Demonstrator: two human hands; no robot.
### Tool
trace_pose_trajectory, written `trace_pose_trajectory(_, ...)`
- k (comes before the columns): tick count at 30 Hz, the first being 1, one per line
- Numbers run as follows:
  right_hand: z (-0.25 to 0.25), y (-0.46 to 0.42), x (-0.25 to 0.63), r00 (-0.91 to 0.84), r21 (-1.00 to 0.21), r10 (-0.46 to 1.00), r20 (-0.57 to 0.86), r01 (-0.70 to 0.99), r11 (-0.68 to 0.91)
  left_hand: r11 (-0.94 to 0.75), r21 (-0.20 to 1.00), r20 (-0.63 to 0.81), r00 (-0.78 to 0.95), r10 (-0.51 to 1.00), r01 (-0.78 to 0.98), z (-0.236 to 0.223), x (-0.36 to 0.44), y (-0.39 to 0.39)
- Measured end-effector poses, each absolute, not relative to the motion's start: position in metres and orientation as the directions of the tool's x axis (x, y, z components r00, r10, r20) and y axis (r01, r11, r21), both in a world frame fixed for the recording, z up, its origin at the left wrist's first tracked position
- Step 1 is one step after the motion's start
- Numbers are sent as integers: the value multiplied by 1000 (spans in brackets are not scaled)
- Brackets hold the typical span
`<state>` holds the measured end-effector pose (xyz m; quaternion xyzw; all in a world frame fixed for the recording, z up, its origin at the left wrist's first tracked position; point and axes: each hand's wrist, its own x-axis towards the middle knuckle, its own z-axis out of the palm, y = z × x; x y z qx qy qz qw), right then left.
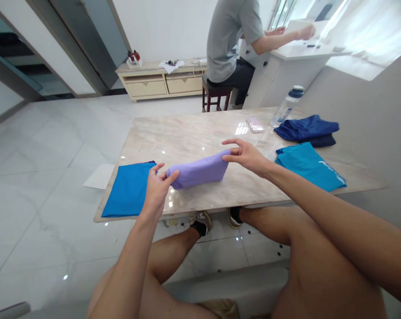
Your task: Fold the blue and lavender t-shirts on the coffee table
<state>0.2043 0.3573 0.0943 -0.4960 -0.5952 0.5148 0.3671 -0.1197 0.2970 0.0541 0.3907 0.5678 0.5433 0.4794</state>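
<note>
Bare forearms [320,199] reach over a pale marble desk [194,133]; the left hand [157,190] and right hand [245,156], both half open and gripping nothing, cup either end of a folded lilac cloth [197,169], apparently pressing inward to keep it bunched on the desk.

On your table [187,133], a folded shirt [129,190] lies along the left edge, a folded cloth [197,170] sits mid-table near the front edge, another folded shirt [308,166] lies at the right edge, a folded garment [306,128] lies behind it, and a water bottle [287,106] stands at the far right corner
</note>
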Motion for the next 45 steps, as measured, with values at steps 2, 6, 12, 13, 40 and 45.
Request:
trace_pose_trajectory(2,105,358,206,-240,-956,970,36,273,103,30,999,-22,-218,976,34,64,-118,299)
trace_pose_trajectory(6,125,358,211,-184,-843,947,262,435,317,-112,918,191,-176,966,381,92,-108,299)
trace_pose_trajectory(12,128,357,223,-165,-717,915,368,577,392,-156,734,307,-118,945,661,111,-94,287)
trace_pose_trajectory(13,126,357,225,-164,-721,915,370,570,394,-174,747,310,-104,945,642,111,-94,285)
trace_pose_trajectory(40,4,384,223,-50,-527,771,-634,757,-385,43,636,-177,91,980,771,23,-99,279)
trace_pose_trajectory(45,9,372,206,-109,-537,827,-552,805,-252,40,618,-167,81,983,785,29,-100,285)
